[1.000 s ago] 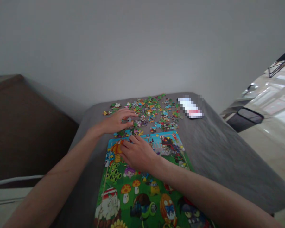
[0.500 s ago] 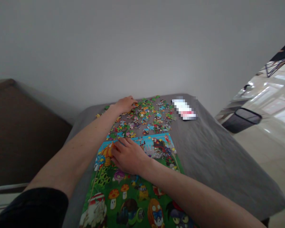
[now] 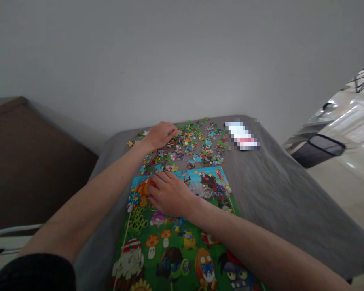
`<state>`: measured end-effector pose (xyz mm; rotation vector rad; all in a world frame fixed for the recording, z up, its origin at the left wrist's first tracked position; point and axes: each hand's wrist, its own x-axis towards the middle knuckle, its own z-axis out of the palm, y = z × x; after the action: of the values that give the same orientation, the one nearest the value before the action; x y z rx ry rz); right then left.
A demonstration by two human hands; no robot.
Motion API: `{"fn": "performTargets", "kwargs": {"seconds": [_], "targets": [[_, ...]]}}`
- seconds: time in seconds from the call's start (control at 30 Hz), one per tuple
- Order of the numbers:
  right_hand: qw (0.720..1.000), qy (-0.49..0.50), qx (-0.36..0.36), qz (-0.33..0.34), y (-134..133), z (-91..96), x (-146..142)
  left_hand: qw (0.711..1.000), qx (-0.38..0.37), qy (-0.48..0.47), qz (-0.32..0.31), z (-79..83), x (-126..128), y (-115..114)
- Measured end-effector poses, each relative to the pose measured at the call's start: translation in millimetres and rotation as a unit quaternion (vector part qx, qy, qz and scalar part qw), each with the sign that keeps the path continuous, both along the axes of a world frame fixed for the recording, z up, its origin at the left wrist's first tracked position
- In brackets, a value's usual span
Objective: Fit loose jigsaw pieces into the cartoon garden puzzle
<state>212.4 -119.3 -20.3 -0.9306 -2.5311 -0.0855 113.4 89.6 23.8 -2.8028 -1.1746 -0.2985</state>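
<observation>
the left hand [image 3: 160,135] is bent over the far left of the loose pieces [image 3: 190,141], its fingers curled down together; a pale piece [image 3: 178,132] shows at the tips, but i cannot tell whether it is pinched or only touched. the right hand [image 3: 171,196] lies on the far left part of the board [image 3: 177,232], fingers loosely bent and close to each other; what is under those tips is hidden, so i cannot tell if they grip anything. the pieces spread to the right of the left hand and beyond the right one, with a phone [image 3: 242,136] past them, well apart from both. what could go wrong, i judge: the left fingers may drag neighbours along, since the pieces lie crowded and seem to overlap, and a push away from the body could send far ones off the cloth [image 3: 282,194] by the wall [image 3: 182,60]. a sideways shove from the right palm might slide the board over the cloth, and that arm hides part of the picture. the board's sky-blue edge points away from the body, just beyond the right fingertips, its figures upright to the person; its long axis seems to run from body to wall, though the near end is out of view.
</observation>
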Motion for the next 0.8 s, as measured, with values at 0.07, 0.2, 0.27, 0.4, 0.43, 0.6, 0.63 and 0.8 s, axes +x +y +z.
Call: {"fn": "performTargets", "kwargs": {"seconds": [0.07,0.2,0.27,0.4,0.43,0.6,0.63,0.8], "targets": [[1.0,-0.004,0.002,0.002,-0.4,0.1,1.0,0.997,-0.006,-0.072,-0.037,1.7,-10.7,-19.9],[1.0,-0.022,-0.002,0.004,-1.7,2.6,2.1,0.976,-0.038,-0.202,-0.073,8.4,-46.5,-73.5],[1.0,-0.031,-0.003,0.004,-2.4,4.4,1.9,0.969,-0.058,-0.232,-0.065,10.0,-67.6,-99.5],[0.999,-0.051,-0.011,0.001,-4.1,7.7,0.6,0.955,-0.144,-0.258,-0.019,3.9,-106.5,-131.5],[0.999,-0.052,-0.015,0.001,-4.5,8.2,0.2,0.952,-0.167,-0.255,-0.007,1.0,-114.2,-135.2],[0.999,-0.04,-0.029,-0.001,-5.6,7.5,-1.7,0.945,-0.203,-0.253,0.024,-9.8,-132.4,-143.3],[0.999,-0.037,-0.033,-0.001,-5.7,7.0,-1.8,0.944,-0.209,-0.253,0.031,-10.4,-132.6,-144.9],[0.999,-0.02,-0.037,0.005,-6.2,3.4,-1.1,0.914,-0.302,-0.266,0.056,-11.5,-130.4,-154.5]]}}
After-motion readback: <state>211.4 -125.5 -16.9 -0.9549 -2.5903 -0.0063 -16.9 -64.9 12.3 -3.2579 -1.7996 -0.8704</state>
